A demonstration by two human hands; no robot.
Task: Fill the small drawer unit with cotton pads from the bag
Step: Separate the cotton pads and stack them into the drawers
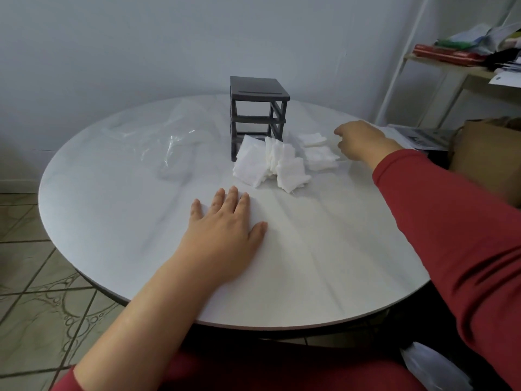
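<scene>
Plainly the cotton pads (270, 162) lie heaped on the worktop (310, 263) before the drawer unit (258, 108), nearest the right hand (361, 139), whose curled fingers may or may not hold something, while the left hand (225, 221) rests spread flat, farther back.

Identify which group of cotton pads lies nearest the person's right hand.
The two neat stacks beside the right hand; the tumbled heap lies farther left, before the drawer unit.
</scene>
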